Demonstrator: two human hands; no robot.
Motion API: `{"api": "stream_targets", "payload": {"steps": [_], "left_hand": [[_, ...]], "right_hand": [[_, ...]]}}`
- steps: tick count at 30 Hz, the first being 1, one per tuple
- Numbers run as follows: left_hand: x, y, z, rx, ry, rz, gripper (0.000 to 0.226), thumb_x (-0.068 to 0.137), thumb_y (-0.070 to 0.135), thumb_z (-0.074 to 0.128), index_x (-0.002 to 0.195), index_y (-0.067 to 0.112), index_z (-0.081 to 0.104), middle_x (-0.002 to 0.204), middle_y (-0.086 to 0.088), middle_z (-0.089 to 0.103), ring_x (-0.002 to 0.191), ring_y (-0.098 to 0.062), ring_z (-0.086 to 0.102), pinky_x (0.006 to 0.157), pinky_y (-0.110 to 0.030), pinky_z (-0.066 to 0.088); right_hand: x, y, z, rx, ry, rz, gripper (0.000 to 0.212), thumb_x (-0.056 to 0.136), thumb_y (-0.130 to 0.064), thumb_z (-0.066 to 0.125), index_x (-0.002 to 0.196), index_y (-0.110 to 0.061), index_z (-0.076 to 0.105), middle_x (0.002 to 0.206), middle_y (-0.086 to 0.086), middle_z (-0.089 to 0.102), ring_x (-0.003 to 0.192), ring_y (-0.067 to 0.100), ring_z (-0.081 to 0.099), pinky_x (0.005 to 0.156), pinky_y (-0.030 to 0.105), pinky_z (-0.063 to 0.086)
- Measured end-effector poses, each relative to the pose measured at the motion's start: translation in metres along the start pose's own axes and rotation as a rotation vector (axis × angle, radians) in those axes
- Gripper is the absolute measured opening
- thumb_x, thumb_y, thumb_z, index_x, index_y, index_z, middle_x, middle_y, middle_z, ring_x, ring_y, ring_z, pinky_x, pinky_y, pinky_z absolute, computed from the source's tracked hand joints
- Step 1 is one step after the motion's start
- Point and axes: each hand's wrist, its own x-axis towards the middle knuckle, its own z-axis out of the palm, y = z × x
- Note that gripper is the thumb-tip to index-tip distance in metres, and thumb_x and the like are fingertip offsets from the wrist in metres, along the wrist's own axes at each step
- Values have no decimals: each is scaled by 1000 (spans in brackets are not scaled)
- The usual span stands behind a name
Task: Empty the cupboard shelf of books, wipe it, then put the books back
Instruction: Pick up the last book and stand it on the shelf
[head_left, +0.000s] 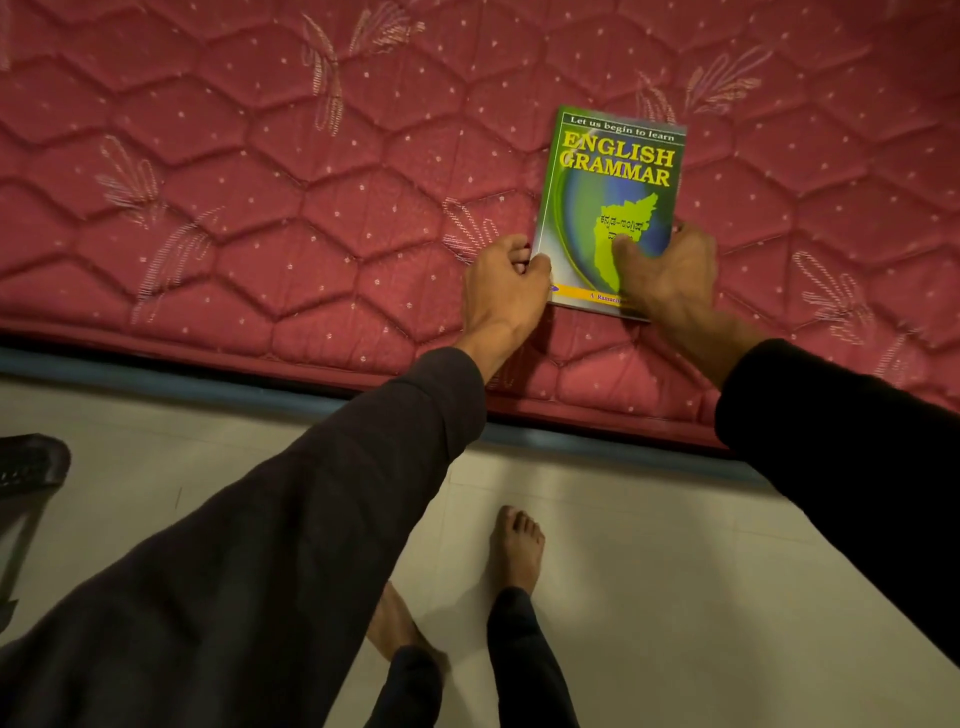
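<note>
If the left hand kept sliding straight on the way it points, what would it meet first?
Only more of the red mattress, it seems; the left hand already grips the green grammar book beside it. Nothing else shows that way.

Both hands (506, 283) (667, 270) outstretched, fingers curled.

One green book (613, 208) near the bed's (260, 182) front edge. Two hands: left (501, 291), right (667, 275). Two bare feet (514, 545) on the floor (675, 571).

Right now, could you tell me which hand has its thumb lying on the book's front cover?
The right hand: its thumb lies on the book cover's yellow map, while the left hand only grips the spine-side corner.
</note>
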Motion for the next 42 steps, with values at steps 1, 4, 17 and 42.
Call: {"api": "stream_targets", "payload": {"steps": [1,4,17,42], "left_hand": [[2,-2,1,-5,1,-7,32,87,8,61,119,4,65,103,-6,69,92,-19,65,92,-36,53],[8,-7,1,-6,-43,-21,53,78,-8,55,127,11,63,83,4,62,75,-15,57,84,-41,56],[-38,-10,-54,4,-209,-239,44,72,-16,62,104,14,60,60,4,46,43,2,44,51,-19,39],[-154,-23,-235,-389,238,-237,12,94,6,60,105,10,56,82,7,67,59,9,60,60,-9,49]], "right_hand": [[12,9,5,-3,-6,44,95,48,-74,46,116,-10,63,114,12,66,108,31,62,96,46,49],[16,7,3,65,-54,144,94,41,-70,64,117,-15,62,113,7,68,103,27,65,90,41,54],[-48,-11,10,380,-179,216,37,84,3,67,81,-22,40,70,1,52,54,10,44,31,12,30],[-244,-136,24,428,-518,-51,40,81,18,62,115,-1,53,94,4,64,49,-10,60,50,7,47]]}}
